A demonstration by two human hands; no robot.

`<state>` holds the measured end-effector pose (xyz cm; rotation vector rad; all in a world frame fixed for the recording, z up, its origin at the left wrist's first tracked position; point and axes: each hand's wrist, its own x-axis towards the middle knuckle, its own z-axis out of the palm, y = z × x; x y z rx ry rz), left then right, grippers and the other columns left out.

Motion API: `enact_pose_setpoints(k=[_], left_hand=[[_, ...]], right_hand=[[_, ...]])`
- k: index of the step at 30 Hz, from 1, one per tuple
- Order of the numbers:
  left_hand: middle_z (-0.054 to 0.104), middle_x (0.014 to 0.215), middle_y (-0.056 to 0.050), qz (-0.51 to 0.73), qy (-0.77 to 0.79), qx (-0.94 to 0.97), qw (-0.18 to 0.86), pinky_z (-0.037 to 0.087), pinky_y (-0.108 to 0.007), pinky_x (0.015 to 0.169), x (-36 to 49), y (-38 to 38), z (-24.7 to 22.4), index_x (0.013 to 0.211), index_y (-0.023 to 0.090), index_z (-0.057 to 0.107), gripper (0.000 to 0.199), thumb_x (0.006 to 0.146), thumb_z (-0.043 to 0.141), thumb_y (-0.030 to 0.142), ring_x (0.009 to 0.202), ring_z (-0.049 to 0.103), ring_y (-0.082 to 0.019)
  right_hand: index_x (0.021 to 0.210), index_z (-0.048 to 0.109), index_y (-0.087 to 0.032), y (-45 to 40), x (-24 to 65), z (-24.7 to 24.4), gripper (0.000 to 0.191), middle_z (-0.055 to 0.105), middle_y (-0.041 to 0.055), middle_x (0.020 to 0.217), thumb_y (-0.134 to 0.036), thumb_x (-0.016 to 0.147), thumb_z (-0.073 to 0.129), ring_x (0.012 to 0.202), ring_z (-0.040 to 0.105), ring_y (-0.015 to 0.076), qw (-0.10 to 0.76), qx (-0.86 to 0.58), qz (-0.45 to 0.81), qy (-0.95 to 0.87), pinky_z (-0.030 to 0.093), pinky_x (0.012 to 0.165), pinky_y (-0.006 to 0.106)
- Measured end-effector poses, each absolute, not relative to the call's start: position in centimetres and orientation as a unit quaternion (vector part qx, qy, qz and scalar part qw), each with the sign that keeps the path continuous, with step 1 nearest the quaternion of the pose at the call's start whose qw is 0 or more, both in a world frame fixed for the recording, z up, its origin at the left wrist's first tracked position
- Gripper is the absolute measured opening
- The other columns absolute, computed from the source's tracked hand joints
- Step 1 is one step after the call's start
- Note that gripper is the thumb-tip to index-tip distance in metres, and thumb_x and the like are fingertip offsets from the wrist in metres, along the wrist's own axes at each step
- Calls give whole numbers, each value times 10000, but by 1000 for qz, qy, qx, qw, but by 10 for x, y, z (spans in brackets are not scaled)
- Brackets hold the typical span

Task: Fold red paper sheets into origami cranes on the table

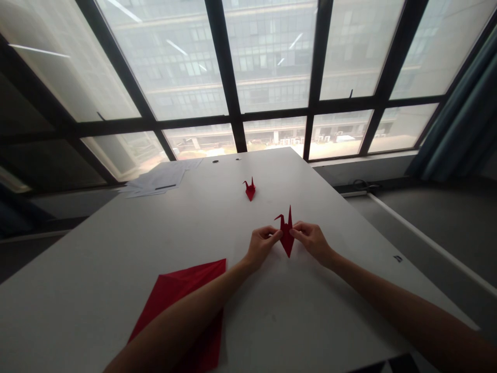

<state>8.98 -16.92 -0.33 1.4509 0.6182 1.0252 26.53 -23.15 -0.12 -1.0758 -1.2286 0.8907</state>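
Observation:
A red folded paper crane [287, 239] is held between my two hands, a little right of the middle of the view. Its bent head points up and left, its straight tail points up, and one wing hangs down toward me. My left hand [262, 244] pinches the crane's left edge between thumb and fingers. On the opposite edge, my right hand [312, 240] has the same kind of pinch. Farther back on the table stands a second red paper crane [250, 191], touched by neither hand. Red paper sheets [174, 290] lie beneath my left forearm, which partly hides them.
The white table [116, 269] reaches toward the large windows. Loose white papers [159, 178] with a dark pen [165, 187] on them lie at the back left. A dark object [388, 365] shows at the bottom edge. A blue curtain [454, 114] hangs at the right.

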Motion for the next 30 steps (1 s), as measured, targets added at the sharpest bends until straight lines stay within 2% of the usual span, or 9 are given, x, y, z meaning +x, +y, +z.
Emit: enact_pose_setpoints(k=[3,9,13,16,18,22,25,30], left_hand=[[687,707,-29,442,274,623,584,442,-231,625,90,-170,-3,739,132,733,238,774,779,362,646,575,-132],[701,723,-36,440,278,634,572,452,-235,625,90,-169,-5,764,135,742,240,781,772,373,657,596,-143],[713,748,-46,432,279,637,575,467,-244,636,90,-167,-6,782,136,748,245,783,769,381,678,612,-156],[730,786,-67,417,282,647,572,485,-265,658,91,-168,-6,805,134,758,264,778,771,396,709,632,-180],[742,856,-82,413,278,656,567,495,-277,692,91,-168,-6,860,137,766,277,795,752,406,763,645,-195],[723,947,-69,431,295,662,537,480,-252,680,90,-166,-4,1109,181,730,339,880,652,418,790,625,-165],[714,919,-58,429,304,659,538,500,-259,694,90,-165,-5,1220,190,670,438,831,713,387,771,634,-158],[737,1022,-120,417,255,654,578,545,-360,805,92,-166,-6,1278,175,620,560,777,779,367,907,686,-235]], right_hand=[[836,742,-176,-230,266,-1,247,707,57,837,-420,806,728,776,623,197,602,-469,373,-527,488,706,310],[780,717,-172,-230,267,0,246,690,37,767,-416,785,751,716,624,182,612,-480,362,-514,499,671,298],[853,720,-174,-230,267,0,234,711,49,828,-401,798,738,762,638,190,620,-475,365,-507,512,708,308],[836,715,-180,-229,268,1,236,706,48,824,-410,791,741,758,633,191,631,-470,351,-507,516,704,313],[817,711,-184,-229,269,1,248,700,49,814,-429,788,739,748,629,194,634,-473,342,-508,519,692,317],[819,710,-191,-227,272,0,279,691,57,821,-467,784,731,748,623,203,646,-479,322,-499,530,677,327],[830,715,-197,-226,274,-3,271,688,65,868,-463,782,734,786,625,210,660,-473,311,-494,539,705,336],[792,732,-203,-224,277,-6,208,677,53,856,-411,788,742,795,620,203,657,-478,264,-520,510,708,323]])
